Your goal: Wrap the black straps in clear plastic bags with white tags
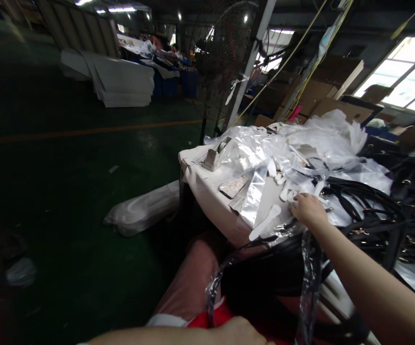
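My right hand [308, 209] reaches onto the white-covered table [207, 189], its fingers curled down among small white strap pieces [285, 192]. What they pinch is hidden. A long white toothed strip [264, 223] lies just left of that hand. Black straps [368, 211] pile up to its right. My left hand [239, 334] shows only as knuckles at the bottom edge, fingers hidden, next to a crumpled clear plastic strip [212, 292]. A black bag [264, 278] rests on my lap beneath clear plastic film [309, 282].
Clear plastic bags [300, 139] heap across the table's far side. A phone-like flat object [233, 186] and a small grey block [210, 159] lie near the left edge. A wrapped roll [142, 211] lies on the green floor. A standing fan [221, 57] and cardboard boxes [322, 96] stand behind.
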Tool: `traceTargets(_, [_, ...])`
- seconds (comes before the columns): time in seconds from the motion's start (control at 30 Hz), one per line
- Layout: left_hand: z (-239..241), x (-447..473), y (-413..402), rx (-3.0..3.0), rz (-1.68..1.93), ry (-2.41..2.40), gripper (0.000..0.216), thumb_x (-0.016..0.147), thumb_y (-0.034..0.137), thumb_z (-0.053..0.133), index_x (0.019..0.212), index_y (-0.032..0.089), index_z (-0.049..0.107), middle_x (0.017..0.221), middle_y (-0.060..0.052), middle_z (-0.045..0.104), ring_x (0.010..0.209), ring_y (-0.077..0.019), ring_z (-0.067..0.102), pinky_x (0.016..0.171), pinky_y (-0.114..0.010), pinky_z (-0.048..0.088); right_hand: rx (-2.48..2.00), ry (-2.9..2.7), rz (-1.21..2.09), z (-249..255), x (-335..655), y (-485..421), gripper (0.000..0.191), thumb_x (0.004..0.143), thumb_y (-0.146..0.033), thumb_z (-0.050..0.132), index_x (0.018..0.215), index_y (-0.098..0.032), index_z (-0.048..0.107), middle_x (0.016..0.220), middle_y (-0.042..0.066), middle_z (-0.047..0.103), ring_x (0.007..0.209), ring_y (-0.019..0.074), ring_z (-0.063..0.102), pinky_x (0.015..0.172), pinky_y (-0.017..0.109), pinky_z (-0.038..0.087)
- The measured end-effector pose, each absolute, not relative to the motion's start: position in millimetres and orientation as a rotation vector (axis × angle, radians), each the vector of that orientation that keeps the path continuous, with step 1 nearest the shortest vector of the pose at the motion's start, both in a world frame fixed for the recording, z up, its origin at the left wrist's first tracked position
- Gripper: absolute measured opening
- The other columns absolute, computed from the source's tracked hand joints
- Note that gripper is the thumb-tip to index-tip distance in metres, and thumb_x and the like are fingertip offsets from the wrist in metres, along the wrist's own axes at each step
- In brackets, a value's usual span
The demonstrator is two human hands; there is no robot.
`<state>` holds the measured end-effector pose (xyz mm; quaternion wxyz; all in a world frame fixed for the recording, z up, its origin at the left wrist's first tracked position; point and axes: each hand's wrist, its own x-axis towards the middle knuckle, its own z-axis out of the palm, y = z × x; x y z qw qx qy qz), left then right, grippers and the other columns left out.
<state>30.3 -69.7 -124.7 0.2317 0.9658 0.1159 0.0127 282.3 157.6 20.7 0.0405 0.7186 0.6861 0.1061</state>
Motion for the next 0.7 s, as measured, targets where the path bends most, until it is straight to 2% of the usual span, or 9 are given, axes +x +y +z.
traceTargets(0.07, [-118, 29, -70, 2.642, 0.053, 0.319, 0.014, 0.094, 0.027, 0.051, 0.103, 0.018, 0.057, 0.075, -0.001, 0.073, 0.059, -0.0183, 0.07, 0.031, -0.025, 0.025, 2.088, 2.203, 0.274, 23, 275, 151, 0.033, 0.087, -0.034, 0.052, 0.108, -0.016, 0.071, 0.107, 0.015, 0.071, 0.099, 0.0297, 0.062, 0.093, 0.041, 0.041])
traceTargets(0.17, [-103, 30, -71, 2.612, -0.003, 0.328, 0.021, 0.096, 0.034, 0.046, 0.1, 0.018, 0.059, 0.074, -0.003, 0.073, 0.059, -0.0212, 0.071, 0.035, -0.025, 0.035, 1.866, 2.337, 0.131, 26, 266, 140, 0.029, 0.088, -0.043, 0.051, 0.085, -0.023, 0.073, 0.08, 0.004, 0.074, 0.083, 0.0231, 0.065, 0.1, 0.039, 0.036])
traceTargets(0.27, [-87, 29, -72, 2.6, -0.043, 0.37, 0.033, 0.098, 0.044, 0.041, 0.1, 0.017, 0.06, 0.075, -0.006, 0.074, 0.06, -0.024, 0.071, 0.039, -0.026, 0.043, 1.767, 2.388, 0.078, 31, 266, 130, 0.041, 0.092, -0.046, 0.045, 0.067, -0.022, 0.068, 0.068, 0.004, 0.07, 0.08, 0.0227, 0.064, 0.104, 0.04, 0.031])
traceTargets(0.37, [-76, 25, -73, 2.598, 0.048, 0.384, 0.032, 0.096, 0.046, 0.045, 0.098, 0.017, 0.06, 0.075, -0.006, 0.074, 0.062, -0.0241, 0.072, 0.043, -0.027, 0.047, 1.75, 2.388, 0.032, 35, 273, 121, 0.047, 0.094, -0.048, 0.041, 0.062, -0.022, 0.064, 0.065, 0.006, 0.068, 0.078, 0.0236, 0.063, 0.091, 0.037, 0.039])
traceTargets(0.43, [-73, 23, -74, 2.596, 0.086, 0.376, 0.029, 0.096, 0.044, 0.047, 0.097, 0.017, 0.06, 0.074, -0.005, 0.073, 0.061, -0.0232, 0.071, 0.043, -0.026, 0.047, 1.76, 2.359, -0.024, 37, 278, 116, 0.04, 0.089, -0.049, 0.049, 0.063, -0.023, 0.063, 0.065, 0.005, 0.067, 0.072, 0.0226, 0.062, 0.075, 0.033, 0.042])
traceTargets(0.5, [-71, 22, -74, 2.595, 0.086, 0.369, 0.029, 0.096, 0.043, 0.047, 0.096, 0.017, 0.06, 0.074, -0.005, 0.073, 0.061, -0.023, 0.071, 0.042, -0.026, 0.047, 1.784, 2.318, -0.092, 36, 284, 112, 0.032, 0.083, -0.048, 0.056, 0.064, -0.024, 0.063, 0.064, 0.003, 0.067, 0.064, 0.02, 0.061, 0.062, 0.029, 0.04])
traceTargets(0.63, [-69, 22, -73, 2.595, 0.062, 0.356, 0.03, 0.096, 0.042, 0.046, 0.098, 0.016, 0.06, 0.078, -0.005, 0.074, 0.064, -0.0237, 0.072, 0.042, -0.028, 0.047, 1.851, 2.254, -0.193, 34, 293, 109, 0.022, 0.074, -0.045, 0.066, 0.072, -0.023, 0.062, 0.066, 0.001, 0.068, 0.063, 0.019, 0.063, 0.057, 0.026, 0.039])
traceTargets(0.7, [-67, 21, -72, 2.598, 0.047, 0.348, 0.029, 0.096, 0.042, 0.048, 0.099, 0.016, 0.06, 0.078, -0.005, 0.074, 0.065, -0.0238, 0.072, 0.041, -0.028, 0.046, 1.9, 2.23, -0.208, 31, 296, 110, 0.026, 0.071, -0.047, 0.069, 0.078, -0.023, 0.061, 0.07, 0.002, 0.07, 0.066, 0.0204, 0.065, 0.058, 0.027, 0.041])
